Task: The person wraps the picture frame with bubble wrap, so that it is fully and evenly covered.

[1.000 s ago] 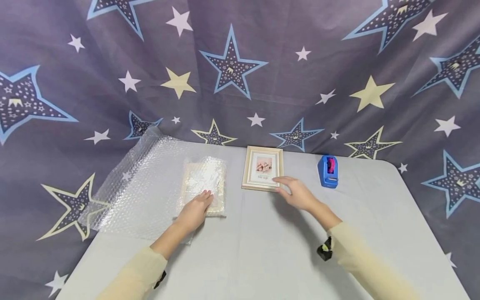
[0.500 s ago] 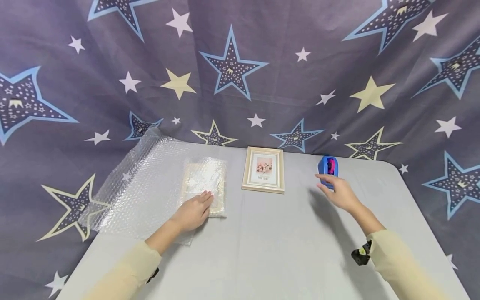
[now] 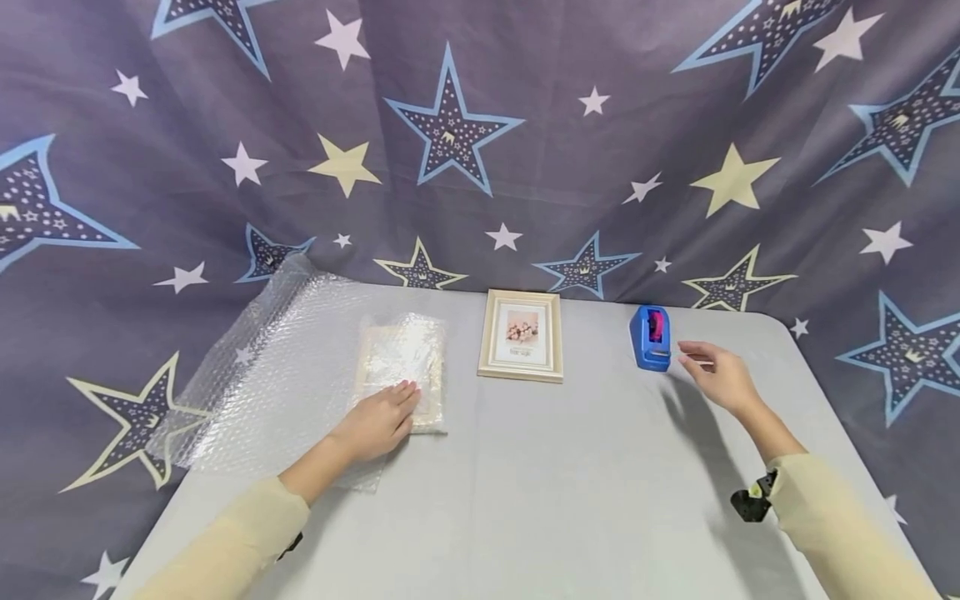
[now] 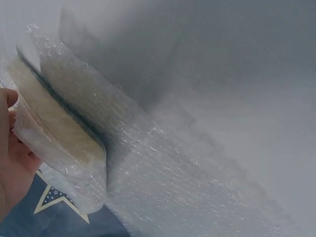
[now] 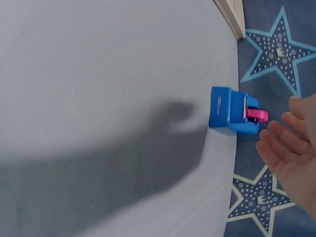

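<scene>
While left hand (image 3: 377,422) lay on wrapped frame (image 3: 401,354) at table's (image 3: 540,483) left, fingers nearly straight, bubble wrap (image 3: 281,375) looked featherlight, floppy, kinda slick; frame probably stiff, maybe breakable, so edges seemed best hold. Right hand (image 3: 722,377), fingers loosely bent, held nothing just beside tape dispenser (image 3: 651,339): likely rigid, sides looked grabbable.

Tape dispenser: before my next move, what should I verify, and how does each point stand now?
1. Left grip resting on the wrapped frame: ok.
2. Right grip on the tape dispenser: not ok, it hovers beside it, holding nothing.
3. Dispenser upright on the table: ok.
4. Pink tape roll in the dispenser: ok.
5. Loose tape end: cannot tell, too small to see.
6. Unwrapped frame apart from the dispenser: ok.
</scene>
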Available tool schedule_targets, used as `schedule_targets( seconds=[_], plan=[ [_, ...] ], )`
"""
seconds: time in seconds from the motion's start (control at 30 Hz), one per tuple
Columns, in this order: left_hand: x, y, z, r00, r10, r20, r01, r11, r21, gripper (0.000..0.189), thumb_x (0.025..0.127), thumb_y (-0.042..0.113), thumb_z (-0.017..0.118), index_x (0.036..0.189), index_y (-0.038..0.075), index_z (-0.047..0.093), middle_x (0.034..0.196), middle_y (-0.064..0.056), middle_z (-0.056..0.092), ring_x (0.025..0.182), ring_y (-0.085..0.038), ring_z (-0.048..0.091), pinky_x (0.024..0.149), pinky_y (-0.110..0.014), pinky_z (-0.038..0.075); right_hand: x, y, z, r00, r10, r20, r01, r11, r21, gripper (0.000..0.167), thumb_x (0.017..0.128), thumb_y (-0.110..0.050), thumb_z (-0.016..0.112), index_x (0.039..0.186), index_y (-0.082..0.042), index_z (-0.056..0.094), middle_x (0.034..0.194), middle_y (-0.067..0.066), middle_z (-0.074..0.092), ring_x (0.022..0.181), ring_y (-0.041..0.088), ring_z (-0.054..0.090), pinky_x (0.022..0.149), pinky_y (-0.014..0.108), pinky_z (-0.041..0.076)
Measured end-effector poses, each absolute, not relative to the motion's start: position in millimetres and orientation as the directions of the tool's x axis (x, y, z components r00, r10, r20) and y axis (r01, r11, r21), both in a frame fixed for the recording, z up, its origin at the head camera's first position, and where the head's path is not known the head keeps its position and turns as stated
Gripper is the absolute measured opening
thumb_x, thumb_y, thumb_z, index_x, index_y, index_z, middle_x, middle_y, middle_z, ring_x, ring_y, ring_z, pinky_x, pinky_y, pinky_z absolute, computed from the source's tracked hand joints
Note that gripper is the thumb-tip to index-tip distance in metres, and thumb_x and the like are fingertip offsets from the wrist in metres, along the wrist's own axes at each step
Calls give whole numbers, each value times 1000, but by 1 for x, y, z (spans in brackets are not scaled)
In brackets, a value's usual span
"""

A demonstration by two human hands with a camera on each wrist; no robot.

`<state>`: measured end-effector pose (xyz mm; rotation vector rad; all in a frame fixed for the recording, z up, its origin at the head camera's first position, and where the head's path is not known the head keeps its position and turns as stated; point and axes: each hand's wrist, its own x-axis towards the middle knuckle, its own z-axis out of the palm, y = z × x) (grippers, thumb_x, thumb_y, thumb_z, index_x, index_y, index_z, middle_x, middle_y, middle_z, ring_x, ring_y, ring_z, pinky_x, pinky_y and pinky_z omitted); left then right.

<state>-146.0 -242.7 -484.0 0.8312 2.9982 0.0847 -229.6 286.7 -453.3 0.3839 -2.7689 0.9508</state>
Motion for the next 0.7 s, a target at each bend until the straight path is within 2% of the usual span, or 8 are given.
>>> schedule_targets(
  seconds=[0.03,0.1,0.33,0.53,0.7],
  plan=[
    [-146,-243,-484,-856,517,-15,515,855,59,47,98,23,47,135,-7,50,143,-24,49,136,-37,45,115,-47,38,-232,289,-454,-952,-165,258,-289,762,-579,29,93,-10,59,115,9,63,108,30,68,77,-15,58,71,5,51],
    [-146,-243,-484,-854,521,-16,519,853,56,48,98,23,47,135,-7,49,143,-24,48,136,-37,45,115,-47,38,-235,292,-456,-962,-127,240,-249,768,-591,29,94,-13,58,114,7,65,108,28,69,79,-25,42,67,-3,40],
    [-148,-244,-486,-848,530,-11,528,847,59,50,97,25,49,135,-7,50,143,-24,48,136,-37,45,115,-47,38,-249,291,-463,-999,-2,41,-29,733,-680,40,97,-26,54,120,6,62,116,28,66,71,-24,42,64,3,42],
    [-146,-244,-484,-847,531,-13,530,847,51,51,97,26,50,135,-7,49,143,-24,48,136,-37,45,115,-47,38,-266,285,-472,-995,64,-74,98,654,-750,47,97,-28,54,125,9,57,115,30,65,67,-8,57,60,8,47],
    [-145,-244,-483,-853,521,-24,519,853,53,51,97,26,49,135,-7,49,144,-24,48,137,-37,44,115,-47,37,-277,280,-477,-988,78,-132,151,655,-741,50,97,-32,53,126,10,56,119,30,63,72,6,61,62,12,46]
  ],
)
